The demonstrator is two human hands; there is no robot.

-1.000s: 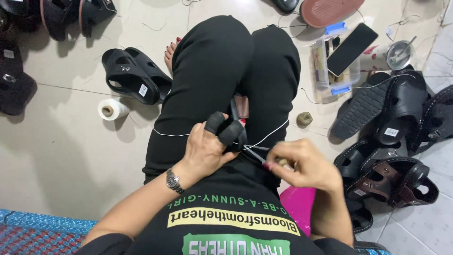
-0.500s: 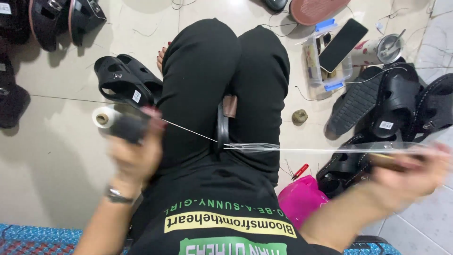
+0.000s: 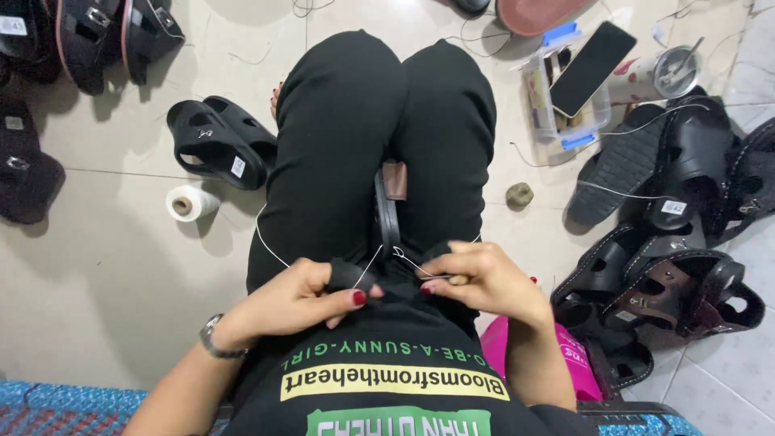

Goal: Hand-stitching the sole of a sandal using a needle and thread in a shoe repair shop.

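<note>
Both hands have come back together over the lap since half a second ago, when the arms were flung wide with the thread stretched between them; the spool (image 3: 192, 203) now lies on the floor to the left instead of in the left hand.

The left hand (image 3: 303, 295) has its grip pressed together on the near end of a black sandal (image 3: 389, 218), thumb on top. The right hand (image 3: 484, 278) pinches a small awl (image 3: 452, 280) with a pale handle, its tip at the sandal's edge. White thread (image 3: 270, 242) loops from the sandal out over the left thigh. The sandal stands on edge, clamped between the knees, with a brown strap piece at its far end.

Further out, a black sandal pair (image 3: 218, 141) lies beside the spool. To the right sit a clear box (image 3: 557, 121) with a phone (image 3: 593, 56) on it, a cup (image 3: 658, 74), and a heap of dark sandals (image 3: 670, 242). A pink bag (image 3: 573, 355) rests by the right forearm.
</note>
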